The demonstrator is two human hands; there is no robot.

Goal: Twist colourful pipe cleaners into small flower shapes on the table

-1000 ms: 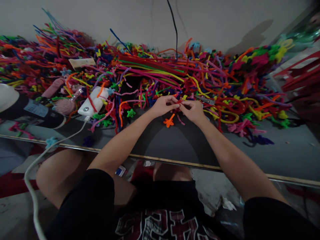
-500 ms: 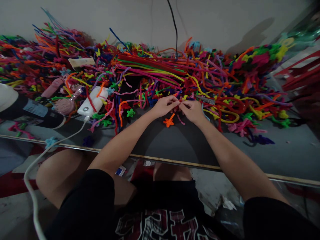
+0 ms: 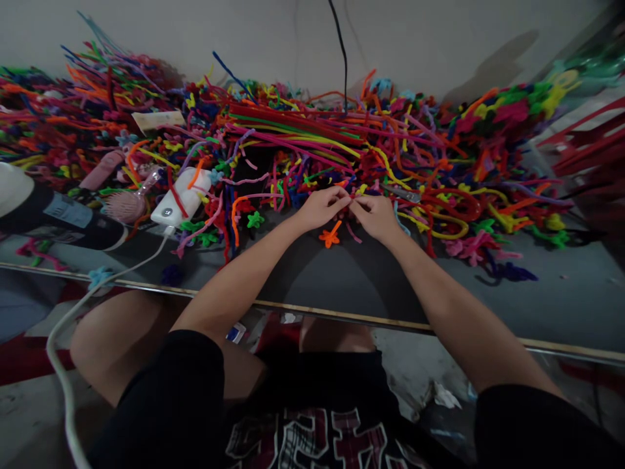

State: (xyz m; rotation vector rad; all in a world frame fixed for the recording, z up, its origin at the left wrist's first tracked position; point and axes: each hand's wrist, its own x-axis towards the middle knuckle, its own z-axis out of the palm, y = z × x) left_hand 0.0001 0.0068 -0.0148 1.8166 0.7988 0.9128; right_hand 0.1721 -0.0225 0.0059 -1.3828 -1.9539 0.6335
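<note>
My left hand (image 3: 319,207) and my right hand (image 3: 377,215) meet fingertip to fingertip over the dark table top (image 3: 342,273), both pinched on a small red pipe-cleaner piece (image 3: 349,203) that is mostly hidden by the fingers. Just below the hands lies an orange pipe-cleaner flower (image 3: 331,235). Behind the hands a big heap of coloured pipe cleaners (image 3: 303,140) stretches across the table to the wall.
A white power bank (image 3: 181,196) with a white cable (image 3: 97,286) lies at the left, beside a pink hairbrush (image 3: 127,203) and a dark bottle (image 3: 58,218). Small green (image 3: 254,221) and pink flowers (image 3: 469,247) lie loose. The table's front edge (image 3: 342,316) runs above my knees.
The hands have stayed together at the same spot; only the fingertips have shifted slightly on the small piece.
</note>
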